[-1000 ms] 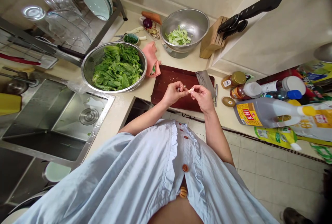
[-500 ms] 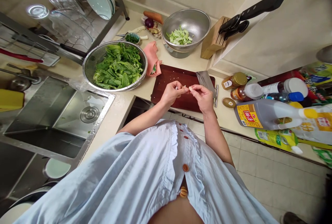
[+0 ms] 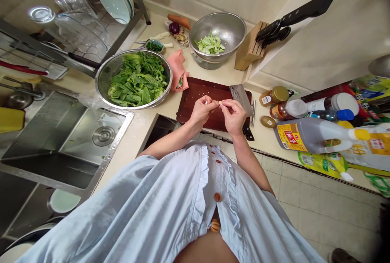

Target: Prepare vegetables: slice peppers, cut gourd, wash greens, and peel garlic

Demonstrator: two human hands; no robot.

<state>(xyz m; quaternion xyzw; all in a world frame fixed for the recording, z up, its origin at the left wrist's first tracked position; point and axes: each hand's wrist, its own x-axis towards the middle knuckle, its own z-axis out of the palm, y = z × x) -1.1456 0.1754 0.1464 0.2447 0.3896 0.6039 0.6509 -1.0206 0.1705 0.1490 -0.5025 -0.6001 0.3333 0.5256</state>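
Over the front of the dark red cutting board (image 3: 199,92), both of my hands meet at the fingertips. My left hand (image 3: 201,111) is closed in a pinch, and my right hand (image 3: 234,116) pinches from the other side. Between them is a small pale piece, apparently a garlic clove (image 3: 220,103), mostly covered by the fingers. Tiny whitish bits are scattered on the board. A cleaver (image 3: 240,95) lies along the board's right side, its dark handle (image 3: 248,131) partly behind my right wrist.
Left of the board stand a colander (image 3: 100,79) of leafy greens and a crumpled pink cloth (image 3: 177,68). Behind are a steel bowl (image 3: 233,31) with chopped pale green pieces and a knife block (image 3: 248,53). Bottles and jars (image 3: 292,133) line the right; a sink (image 3: 82,133) lies left.
My right hand has turned slightly and shifted a little left, uncovering the cleaver's handle. The fingertips still meet around the small pale piece. The view has shifted slightly.
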